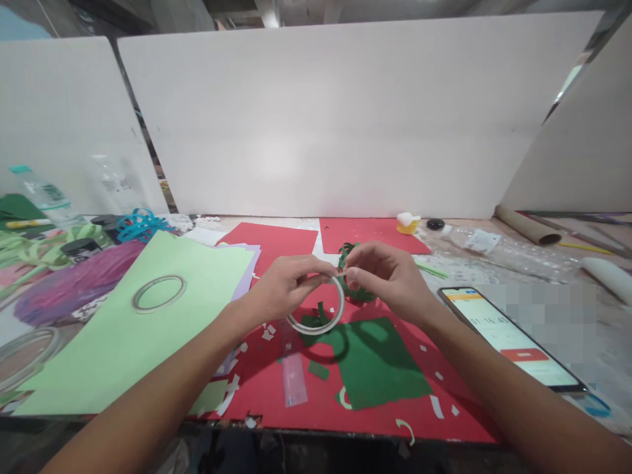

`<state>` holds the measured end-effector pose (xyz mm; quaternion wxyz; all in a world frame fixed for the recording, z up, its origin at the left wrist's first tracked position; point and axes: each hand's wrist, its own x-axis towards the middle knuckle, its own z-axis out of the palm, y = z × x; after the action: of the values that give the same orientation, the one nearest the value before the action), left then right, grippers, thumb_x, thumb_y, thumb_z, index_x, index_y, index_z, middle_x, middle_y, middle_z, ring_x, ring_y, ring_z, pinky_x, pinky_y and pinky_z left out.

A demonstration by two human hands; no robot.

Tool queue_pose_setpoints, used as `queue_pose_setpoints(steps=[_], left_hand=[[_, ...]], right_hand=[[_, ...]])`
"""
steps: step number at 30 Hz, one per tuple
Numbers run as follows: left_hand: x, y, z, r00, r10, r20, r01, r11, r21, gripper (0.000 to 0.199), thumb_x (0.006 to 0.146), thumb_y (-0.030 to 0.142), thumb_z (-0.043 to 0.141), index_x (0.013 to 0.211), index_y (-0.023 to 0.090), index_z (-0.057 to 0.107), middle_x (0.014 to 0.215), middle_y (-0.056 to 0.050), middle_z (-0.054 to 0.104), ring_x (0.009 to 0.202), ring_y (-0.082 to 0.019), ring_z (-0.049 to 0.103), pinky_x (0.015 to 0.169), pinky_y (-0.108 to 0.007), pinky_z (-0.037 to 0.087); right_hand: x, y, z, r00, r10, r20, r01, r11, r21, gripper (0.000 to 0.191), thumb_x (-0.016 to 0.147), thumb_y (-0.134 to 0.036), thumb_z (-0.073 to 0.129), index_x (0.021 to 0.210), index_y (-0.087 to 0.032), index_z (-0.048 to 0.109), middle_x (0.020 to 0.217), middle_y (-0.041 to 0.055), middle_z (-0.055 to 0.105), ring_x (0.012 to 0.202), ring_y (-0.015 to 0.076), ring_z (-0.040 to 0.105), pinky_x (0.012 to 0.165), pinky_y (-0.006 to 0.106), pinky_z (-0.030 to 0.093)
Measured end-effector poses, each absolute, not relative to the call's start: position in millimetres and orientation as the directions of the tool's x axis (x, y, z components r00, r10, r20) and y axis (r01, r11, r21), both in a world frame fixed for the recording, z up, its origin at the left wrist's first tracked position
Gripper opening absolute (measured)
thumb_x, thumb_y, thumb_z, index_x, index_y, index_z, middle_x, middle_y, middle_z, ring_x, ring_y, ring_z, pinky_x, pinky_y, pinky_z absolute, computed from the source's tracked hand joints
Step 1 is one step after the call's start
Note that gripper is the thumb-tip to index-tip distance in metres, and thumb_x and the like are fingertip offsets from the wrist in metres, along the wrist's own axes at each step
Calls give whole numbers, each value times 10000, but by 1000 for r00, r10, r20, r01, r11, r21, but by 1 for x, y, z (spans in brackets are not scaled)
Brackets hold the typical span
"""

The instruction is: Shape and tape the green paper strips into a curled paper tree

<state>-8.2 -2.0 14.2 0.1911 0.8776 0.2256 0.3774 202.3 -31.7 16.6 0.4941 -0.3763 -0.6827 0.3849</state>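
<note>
Near edge: red sheet (269, 418) littered with white scraps, dark green paper (385, 372) and clear plastic strip (295, 382) on it. Light green sheet (202, 276) to the left, second ring (138, 304) lying on it; my left forearm covers part of that sheet, my right forearm crosses the red one. Phone (508, 339) at right, curly green bundle (363, 296) partly behind my right fingers. Farther: pink bag (99, 276), blue strips (141, 225), yellow tub (407, 226), clear bottle (469, 238), cardboard tube (528, 227), then white board (316, 118). Phone digits look like 01:16:45, rest blurred; bottle label unreadable. Left hand (284, 283) pinches the tape roll (313, 331) at its top, roll upright above the papers. Right hand (392, 273) has thumb and finger nearly together at the roll's upper edge, can't tell if they grip the tape end
</note>
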Motion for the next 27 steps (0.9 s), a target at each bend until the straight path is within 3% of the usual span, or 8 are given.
queue_pose_setpoints(steps=[3, 6, 9, 22, 27], left_hand=[[-8, -2, 14, 616, 582, 531, 291, -794, 534, 222, 893, 121, 512, 1011, 215, 674, 915, -40, 745, 740, -128, 664, 657, -270, 523], [-8, -2, 13, 615, 610, 500, 309, -770, 558, 201, 898, 161, 530, 1012, 232, 680, 922, -33, 748, 745, -132, 670, 659, -274, 528], [-8, -2, 12, 618, 622, 480, 331, -760, 559, 189, 900, 184, 541, 1014, 233, 684, 924, -33, 750, 752, -133, 672, 668, -273, 528], [-5, -7, 12, 635, 586, 503, 410, -808, 424, 301, 838, 67, 501, 1042, 215, 665, 887, -23, 745, 712, -134, 655, 675, -265, 505], [-4, -12, 13, 677, 593, 436, 460, -803, 378, 335, 845, 54, 478, 1089, 226, 630, 912, -15, 740, 724, -140, 658, 678, -260, 489]], right_hand=[[204, -32, 19, -208, 859, 468, 180, 503, -845, 108, 847, -293, 610, 902, -199, 603, 761, 16, 640, 641, 137, 610, 605, 299, 503], [203, -33, 19, -301, 760, 575, 385, 649, -656, 96, 812, -249, 646, 898, -210, 630, 790, 23, 646, 674, 142, 590, 638, 305, 489], [203, -33, 18, -413, 673, 613, 464, 735, -495, 95, 810, -231, 654, 904, -219, 667, 835, 35, 658, 690, 140, 574, 638, 298, 485], [207, -25, 8, -433, 627, 648, 580, 744, -332, 77, 830, -230, 604, 825, -214, 679, 777, 34, 673, 652, 141, 577, 606, 293, 449], [205, -27, 11, -452, 619, 642, 604, 742, -290, 70, 815, -190, 579, 781, -214, 636, 732, 22, 655, 627, 141, 546, 597, 294, 434]])
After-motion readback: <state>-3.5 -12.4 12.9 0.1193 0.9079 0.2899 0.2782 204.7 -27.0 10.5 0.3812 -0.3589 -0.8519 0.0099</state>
